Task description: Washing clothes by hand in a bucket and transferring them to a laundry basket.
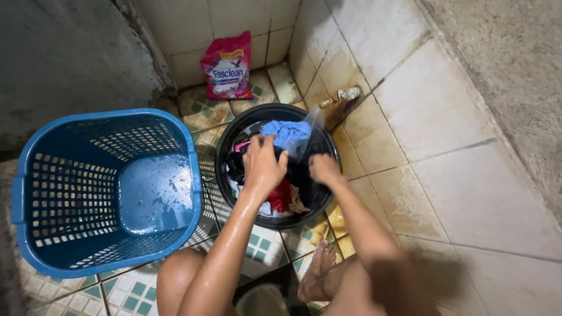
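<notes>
black plastic basin on the tiled floor holds a heap of wet clothes under a running brass tap. your left hand and right hand both grip dark fabric in the heap. a blue laundry basket stands just beside the basin, a pink detergent pouch against the wall.

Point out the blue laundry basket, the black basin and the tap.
blue laundry basket (193, 175), head view, on its right rim.
black basin (225, 137), head view, on its left rim.
tap (345, 93), head view, on the metal spout at the wall.
</notes>
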